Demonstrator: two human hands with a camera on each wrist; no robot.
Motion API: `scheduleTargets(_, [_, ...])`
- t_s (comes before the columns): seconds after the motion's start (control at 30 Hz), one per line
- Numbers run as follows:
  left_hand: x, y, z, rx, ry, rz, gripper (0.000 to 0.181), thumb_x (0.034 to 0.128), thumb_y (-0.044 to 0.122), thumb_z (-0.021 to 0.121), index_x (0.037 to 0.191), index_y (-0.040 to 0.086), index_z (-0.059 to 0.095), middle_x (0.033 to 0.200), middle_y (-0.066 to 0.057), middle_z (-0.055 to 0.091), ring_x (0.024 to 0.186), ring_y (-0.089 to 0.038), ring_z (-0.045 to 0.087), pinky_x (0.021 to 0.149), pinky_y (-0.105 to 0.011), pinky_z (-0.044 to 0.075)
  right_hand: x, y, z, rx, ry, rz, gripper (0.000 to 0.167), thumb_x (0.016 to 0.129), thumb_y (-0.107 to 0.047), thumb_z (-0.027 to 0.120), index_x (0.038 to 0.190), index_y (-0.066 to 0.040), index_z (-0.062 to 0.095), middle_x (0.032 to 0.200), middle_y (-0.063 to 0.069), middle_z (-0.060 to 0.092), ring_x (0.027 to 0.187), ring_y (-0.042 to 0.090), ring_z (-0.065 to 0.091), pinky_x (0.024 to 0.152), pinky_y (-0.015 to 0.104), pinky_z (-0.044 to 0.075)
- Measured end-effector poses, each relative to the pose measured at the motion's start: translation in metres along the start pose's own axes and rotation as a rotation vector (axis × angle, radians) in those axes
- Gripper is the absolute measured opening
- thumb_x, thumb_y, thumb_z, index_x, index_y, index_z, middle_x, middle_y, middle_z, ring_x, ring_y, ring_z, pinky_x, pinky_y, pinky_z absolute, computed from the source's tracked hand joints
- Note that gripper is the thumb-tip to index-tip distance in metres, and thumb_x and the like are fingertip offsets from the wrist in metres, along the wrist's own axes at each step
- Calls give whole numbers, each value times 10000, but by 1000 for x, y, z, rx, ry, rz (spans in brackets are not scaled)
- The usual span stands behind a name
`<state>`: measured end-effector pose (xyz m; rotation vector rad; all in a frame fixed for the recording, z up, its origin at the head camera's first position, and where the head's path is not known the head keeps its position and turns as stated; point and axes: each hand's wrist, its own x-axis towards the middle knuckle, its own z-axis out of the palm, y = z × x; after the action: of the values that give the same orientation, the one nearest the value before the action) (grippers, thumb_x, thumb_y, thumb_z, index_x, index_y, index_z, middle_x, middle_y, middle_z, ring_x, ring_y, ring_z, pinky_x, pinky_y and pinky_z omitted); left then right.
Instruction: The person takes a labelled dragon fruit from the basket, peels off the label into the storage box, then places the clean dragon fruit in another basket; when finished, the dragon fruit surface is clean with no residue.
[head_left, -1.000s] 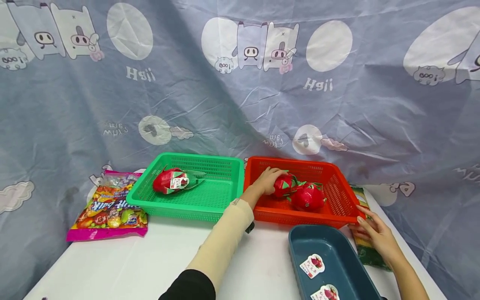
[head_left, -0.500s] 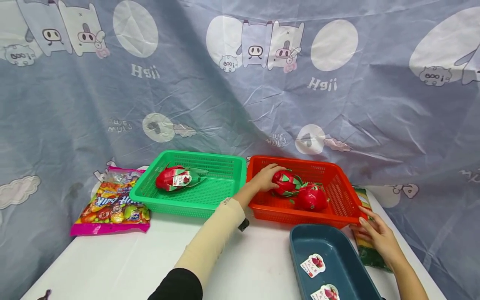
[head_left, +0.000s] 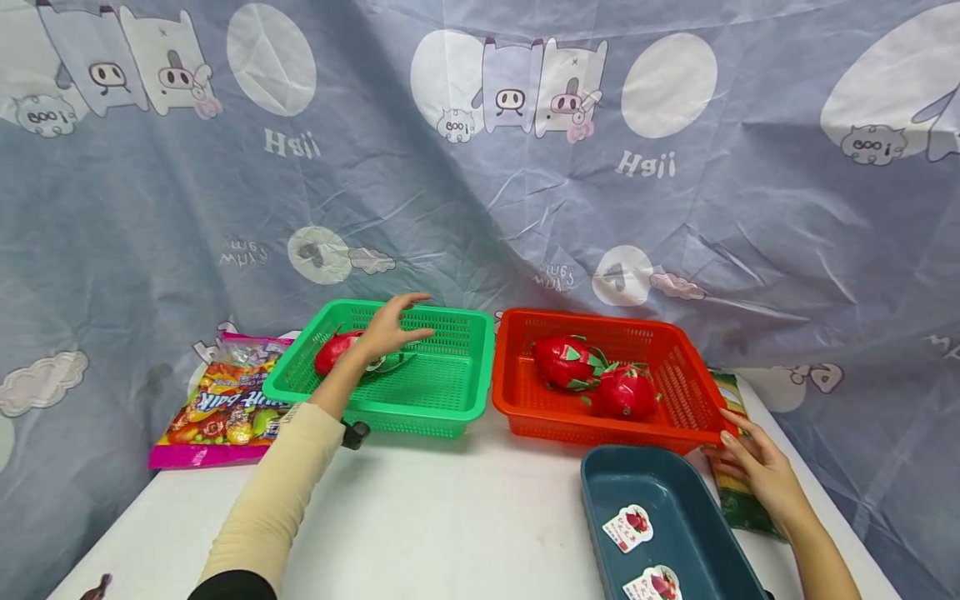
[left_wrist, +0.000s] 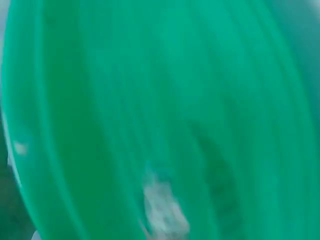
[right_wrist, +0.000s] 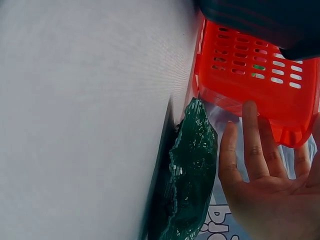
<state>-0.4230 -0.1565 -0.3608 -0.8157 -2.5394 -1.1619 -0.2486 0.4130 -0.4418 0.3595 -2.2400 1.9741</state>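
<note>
My left hand (head_left: 386,332) hovers over the green basket (head_left: 442,421), thumb and fingers parted around nothing. Partly behind that hand and wrist lies a red dragon fruit (head_left: 330,354) with a green leafy end. The left wrist view is blurred and mostly filled by the green basket wall (left_wrist: 150,100). Two dragon fruits, one at left (head_left: 562,360) and one at right (head_left: 624,392), lie against each other in the red basket (head_left: 555,429). My right hand (head_left: 765,475) touches that basket's near right corner with extended fingers, also seen in the right wrist view.
A dark blue tray (head_left: 675,500) with two fruit-picture stickers stands before the red basket. A candy bag (head_left: 225,417) lies left of the green basket. Under my right hand is a green and yellow packet (head_left: 738,508). A patterned curtain (head_left: 480,208) hangs behind.
My left hand has let go of the left dragon fruit in the red basket and moved left over the green basket. That fruit now sits slightly further left. My right hand stays put.
</note>
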Motion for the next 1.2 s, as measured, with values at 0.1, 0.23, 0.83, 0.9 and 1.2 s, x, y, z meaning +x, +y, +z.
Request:
scheduleTargets(0.1, [-24, -30, -28, 17, -83, -109, 855, 754, 250, 773, 1446, 178, 276, 1458, -156, 242, 1302, -380, 260, 953, -582, 329, -2, -1, -2, -4, 4, 1, 475, 977, -104, 434, 1435, -117, 307, 982, -106, 655, 862, 131, 664, 688, 268, 538])
scheduleTargets(0.23, [-46, -61, -46, 73, -172, -154, 986, 712, 204, 808, 1473, 138, 184, 1486, -193, 148, 1327, -411, 176, 955, -627, 289, -4, -1, -3, -12, 13, -6, 474, 975, -100, 437, 1433, -114, 315, 980, -109, 658, 856, 130, 665, 682, 258, 537])
scheduleTargets(0.83, [-73, -99, -51, 243, -227, -304, 1073, 631, 228, 860, 1462, 130, 188, 1382, -348, 148, 1220, -531, 247, 892, -650, 337, -4, 2, 2, 1, 16, -19, 468, 977, -76, 423, 1431, -101, 312, 971, -89, 664, 848, 133, 668, 680, 260, 538])
scheduleTargets(0.9, [-71, -101, -53, 270, -239, -312, 1102, 606, 201, 874, 1463, 144, 184, 1362, -346, 184, 1202, -523, 279, 889, -644, 343, -3, 3, 2, 27, 2, -26, 467, 978, -54, 408, 1432, -108, 313, 989, -87, 660, 854, 133, 666, 683, 262, 538])
scheduleTargets(1.2, [-68, -96, -55, 357, -231, -270, 1025, 639, 259, 852, 1453, 158, 238, 1321, -365, 270, 1167, -528, 335, 867, -636, 370, -1, 2, 1, 19, 8, -12, 477, 978, -89, 425, 1438, -109, 300, 1015, -119, 646, 860, 135, 665, 689, 273, 537])
